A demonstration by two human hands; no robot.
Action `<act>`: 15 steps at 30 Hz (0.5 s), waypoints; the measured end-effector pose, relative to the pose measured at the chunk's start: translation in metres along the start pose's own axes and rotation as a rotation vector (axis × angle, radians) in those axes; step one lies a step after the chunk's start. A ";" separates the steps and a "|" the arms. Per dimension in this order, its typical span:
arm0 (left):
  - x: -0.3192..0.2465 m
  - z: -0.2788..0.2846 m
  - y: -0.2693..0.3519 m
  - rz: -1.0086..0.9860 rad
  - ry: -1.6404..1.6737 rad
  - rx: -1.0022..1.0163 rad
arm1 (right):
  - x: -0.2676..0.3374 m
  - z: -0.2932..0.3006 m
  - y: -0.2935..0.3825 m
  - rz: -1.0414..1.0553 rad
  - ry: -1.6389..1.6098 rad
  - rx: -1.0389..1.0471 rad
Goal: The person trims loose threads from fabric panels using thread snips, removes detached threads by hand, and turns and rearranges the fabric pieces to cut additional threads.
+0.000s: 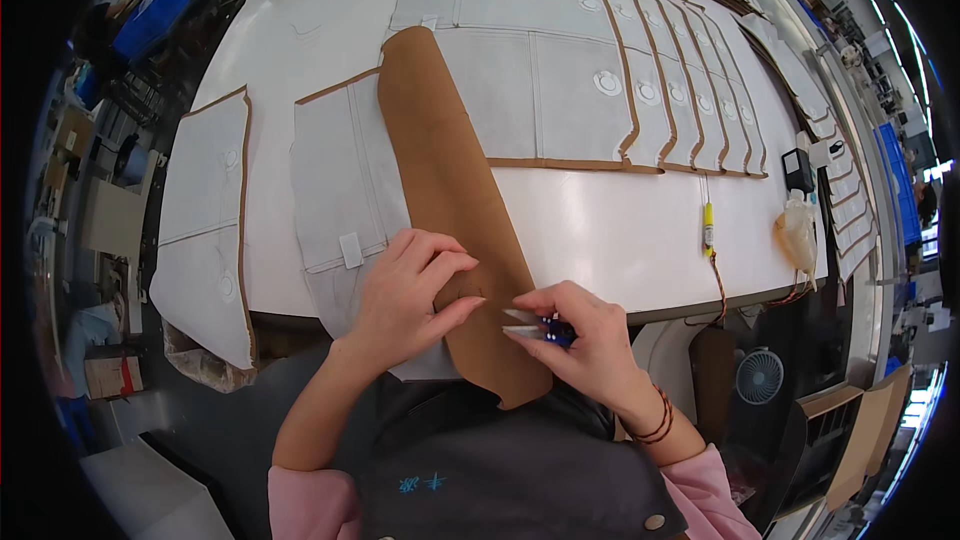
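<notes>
A brown fabric or leather panel [450,142] with a pale grey backing [341,142] lies folded over at the table's front edge, its brown face partly turned up. My left hand [412,289] pinches a small raised part of the brown face between thumb and fingers. Just to the right, my right hand [585,337] holds small thread snips [551,328], with blue handles in the palm and two pale blades apart, pointing left over the brown face. What the left fingertips grip is too small to make out; fine threads may be there.
Overlapping grey-backed panels [577,97] lie across the back. Another panel [202,210] overhangs the front edge at the left. A yellow pen-like tool [708,229] on a cord, a black adapter [797,169] and a soft plastic bottle [796,232] are at the right. A fan [759,376] stands below.
</notes>
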State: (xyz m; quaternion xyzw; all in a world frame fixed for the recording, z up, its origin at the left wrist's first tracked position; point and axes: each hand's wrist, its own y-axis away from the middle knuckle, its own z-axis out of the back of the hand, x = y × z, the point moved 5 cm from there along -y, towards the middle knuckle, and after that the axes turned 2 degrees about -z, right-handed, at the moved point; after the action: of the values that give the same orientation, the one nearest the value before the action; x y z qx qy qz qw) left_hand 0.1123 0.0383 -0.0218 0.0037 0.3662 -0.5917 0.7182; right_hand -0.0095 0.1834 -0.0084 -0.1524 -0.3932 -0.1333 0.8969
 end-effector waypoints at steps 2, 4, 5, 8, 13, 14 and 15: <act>0.002 -0.002 -0.002 0.011 0.034 0.000 | -0.004 0.001 -0.009 -0.078 0.156 -0.004; 0.002 -0.002 -0.003 0.021 0.062 -0.004 | -0.013 -0.003 -0.007 -0.070 0.229 0.023; 0.000 -0.003 -0.003 0.020 0.073 0.012 | -0.015 -0.004 -0.006 -0.057 0.300 0.043; -0.002 -0.004 -0.001 0.023 0.080 0.026 | -0.017 -0.003 -0.005 -0.076 0.229 0.068; -0.009 -0.012 -0.002 0.069 0.086 0.035 | -0.009 0.000 0.004 -0.118 -0.031 0.159; -0.010 -0.013 -0.003 0.078 0.094 0.036 | -0.007 -0.002 0.006 -0.114 -0.067 0.207; -0.010 -0.015 -0.004 0.085 0.102 0.039 | -0.009 -0.002 0.006 -0.117 -0.067 0.208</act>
State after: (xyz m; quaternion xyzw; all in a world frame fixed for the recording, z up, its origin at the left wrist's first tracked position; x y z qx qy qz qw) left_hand 0.1005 0.0524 -0.0256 0.0634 0.3902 -0.5667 0.7229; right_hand -0.0118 0.1896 -0.0179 -0.0398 -0.4426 -0.1388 0.8850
